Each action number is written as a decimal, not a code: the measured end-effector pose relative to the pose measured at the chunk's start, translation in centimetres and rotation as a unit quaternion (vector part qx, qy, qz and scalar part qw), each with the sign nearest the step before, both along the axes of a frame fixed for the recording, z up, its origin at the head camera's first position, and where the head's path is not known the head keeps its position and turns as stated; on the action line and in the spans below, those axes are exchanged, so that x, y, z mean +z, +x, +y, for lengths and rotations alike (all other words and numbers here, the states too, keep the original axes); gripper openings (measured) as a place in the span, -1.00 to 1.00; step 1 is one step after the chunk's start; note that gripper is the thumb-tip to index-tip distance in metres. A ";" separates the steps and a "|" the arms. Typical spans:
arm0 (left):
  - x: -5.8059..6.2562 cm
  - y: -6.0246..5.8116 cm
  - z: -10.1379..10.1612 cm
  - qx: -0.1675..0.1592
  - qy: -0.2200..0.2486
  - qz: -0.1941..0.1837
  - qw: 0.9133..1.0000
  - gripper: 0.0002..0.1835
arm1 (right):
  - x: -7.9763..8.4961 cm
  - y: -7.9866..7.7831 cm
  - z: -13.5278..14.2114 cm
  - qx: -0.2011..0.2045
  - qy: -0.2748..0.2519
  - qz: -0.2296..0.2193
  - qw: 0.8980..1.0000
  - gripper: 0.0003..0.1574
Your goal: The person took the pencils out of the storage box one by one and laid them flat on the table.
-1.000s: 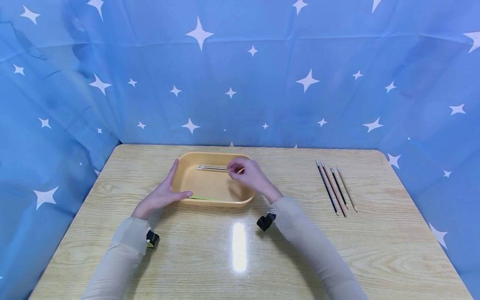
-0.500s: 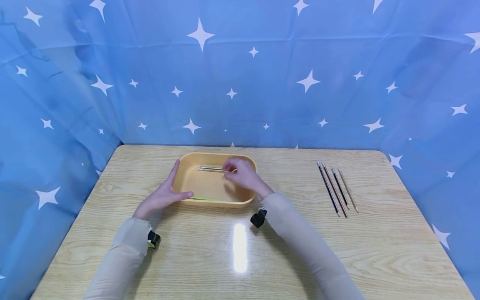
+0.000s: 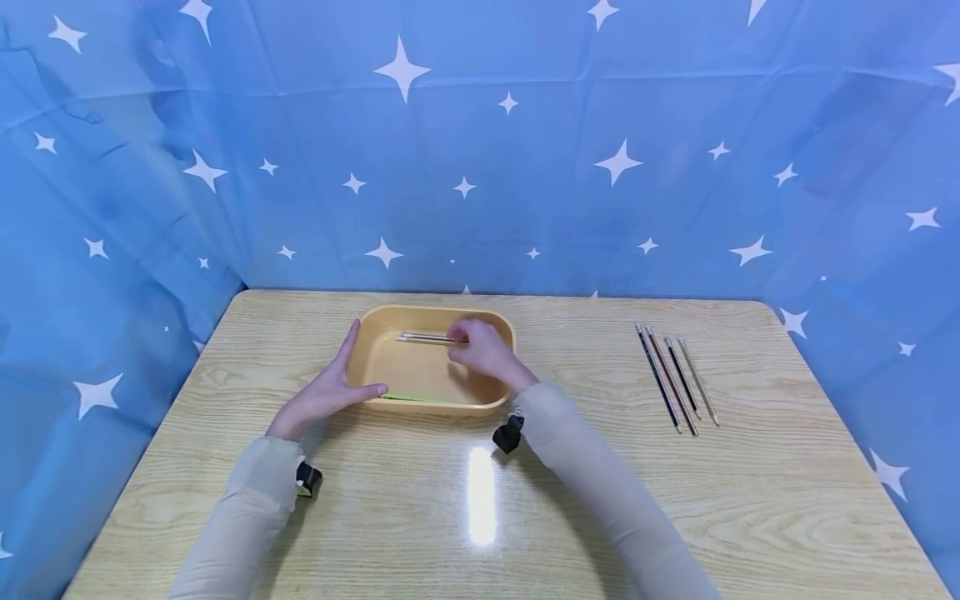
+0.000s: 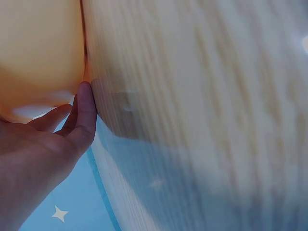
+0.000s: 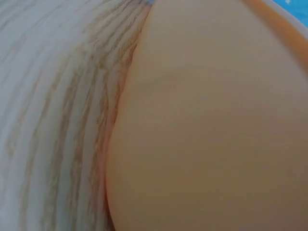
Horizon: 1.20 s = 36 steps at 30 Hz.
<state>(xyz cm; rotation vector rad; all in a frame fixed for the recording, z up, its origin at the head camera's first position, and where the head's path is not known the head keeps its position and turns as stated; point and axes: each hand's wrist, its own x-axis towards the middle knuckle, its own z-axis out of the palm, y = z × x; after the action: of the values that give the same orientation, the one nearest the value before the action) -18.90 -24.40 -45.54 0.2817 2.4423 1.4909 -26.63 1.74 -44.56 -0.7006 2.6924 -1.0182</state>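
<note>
An orange-yellow plastic tray [image 3: 408, 371] stands on the table, left of its middle. Light-coloured pencils [image 3: 423, 338] lie side by side near its back wall, their left ends showing. My right hand [image 3: 486, 352] reaches into the tray from the right, fingers curled and pinching a pencil at the hidden right end. My left hand [image 3: 324, 400] holds the tray's front left corner, thumb over the front rim and fingers along the left side. In the left wrist view its fingers [image 4: 85, 113] bend against the tray's outer wall. The right wrist view shows only tray wall [image 5: 207, 125] and table.
Several pencils [image 3: 678, 375] lie in a loose row on the right of the table [image 3: 600, 500]. A green strip [image 3: 408, 397] lies inside the tray along its front wall. Blue cloth [image 3: 495, 167] with white stars hangs behind the table and at both sides.
My right hand has moved a little left and lower into the tray, its fingers closing nearer the pencils. The left hand and the tray have stayed in place.
</note>
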 end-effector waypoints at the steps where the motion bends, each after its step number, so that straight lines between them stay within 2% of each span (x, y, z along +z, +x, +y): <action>1: 0.0 0.0 0.0 -0.001 0.000 -0.001 1.000 0.17 | -0.1 0.0 0.0 0.001 0.009 -0.006 1.000 -0.66; 16: 0.0 0.0 0.1 -0.002 0.002 0.005 1.000 0.17 | -0.5 -0.2 -0.2 0.010 0.036 -0.011 0.999 -0.68; 28: 0.0 0.0 -0.1 -0.004 0.006 0.002 1.000 0.15 | -0.6 0.1 -0.4 0.004 0.083 0.012 0.997 -0.49; 36: 0.0 0.0 0.0 -0.001 0.005 0.004 1.000 0.15 | -0.6 0.1 -0.2 -0.007 0.068 0.007 0.998 -0.45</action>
<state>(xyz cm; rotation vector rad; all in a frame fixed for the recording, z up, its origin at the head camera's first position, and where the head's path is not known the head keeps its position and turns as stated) -18.93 -24.44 -45.56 0.2935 2.4405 1.5038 -26.57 1.58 -45.20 -0.6672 2.7498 -0.8256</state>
